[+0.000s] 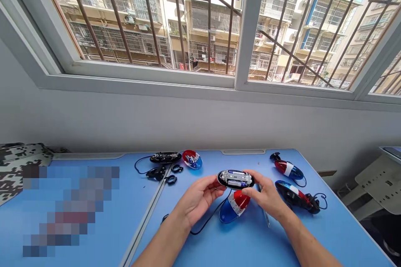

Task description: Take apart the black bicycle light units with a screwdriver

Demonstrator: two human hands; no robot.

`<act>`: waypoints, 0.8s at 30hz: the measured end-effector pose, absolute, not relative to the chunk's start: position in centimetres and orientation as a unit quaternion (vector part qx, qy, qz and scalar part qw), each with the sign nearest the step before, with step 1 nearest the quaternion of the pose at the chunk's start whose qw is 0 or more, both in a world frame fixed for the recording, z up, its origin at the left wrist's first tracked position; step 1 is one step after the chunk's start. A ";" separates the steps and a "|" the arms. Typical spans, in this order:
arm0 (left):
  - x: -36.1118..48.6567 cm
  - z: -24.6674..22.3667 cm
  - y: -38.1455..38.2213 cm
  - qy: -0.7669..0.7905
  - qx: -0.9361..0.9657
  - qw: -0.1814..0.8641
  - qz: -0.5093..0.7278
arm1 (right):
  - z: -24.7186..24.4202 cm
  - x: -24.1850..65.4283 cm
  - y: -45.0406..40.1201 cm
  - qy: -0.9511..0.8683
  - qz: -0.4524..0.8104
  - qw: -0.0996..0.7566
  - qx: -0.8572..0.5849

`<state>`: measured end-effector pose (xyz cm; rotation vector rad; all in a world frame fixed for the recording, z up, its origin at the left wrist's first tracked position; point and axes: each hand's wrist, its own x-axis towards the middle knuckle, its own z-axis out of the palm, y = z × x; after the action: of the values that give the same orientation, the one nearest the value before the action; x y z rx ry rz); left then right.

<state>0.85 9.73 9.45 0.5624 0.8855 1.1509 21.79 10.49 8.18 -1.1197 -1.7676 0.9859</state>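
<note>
Clock positions are read from the black oval housing, 12 o'clock pointing to the window.

Left hand: partly curled, thumb and fingertips on the 9 o'clock end of the housing. Right hand: closed on the 3 o'clock end, index finger along the upper edge, thumb along the lower. The housing is held above the blue counter, inner side facing the camera, with blue-and-silver cylindrical cells along both long sides.

At 6 o'clock, a red, white and blue cover lies on the counter. A black cable runs toward 7 o'clock and passes behind the left wrist. A slim metallic tool lies near 4 o'clock, partly hidden by the right hand.

Between 9 and 10 o'clock: a second black housing with a cable. Toward 9 o'clock: a black clamp and two black rings. At 10 o'clock: a red and blue cover containing small parts.

Near 3 o'clock: two red, white and blue lamps with black mounts. A pixelated area covers the counter's far left.
</note>
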 end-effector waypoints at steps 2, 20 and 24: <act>0.7 9.6 9.7 0.392 0.257 0.721 0.511 | 8.1 21.8 10.6 -0.691 0.388 0.414 -0.448; -0.7 9.4 10.9 0.448 0.190 0.610 0.625 | 7.3 20.5 11.5 -0.718 0.324 0.390 -0.476; -0.8 9.7 11.1 0.448 0.168 0.584 0.656 | 7.4 19.7 11.8 -0.768 0.280 0.326 -0.475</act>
<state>-0.78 11.14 9.74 0.3928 1.0446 1.5320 19.74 11.83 7.36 -1.2448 -2.0135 0.7340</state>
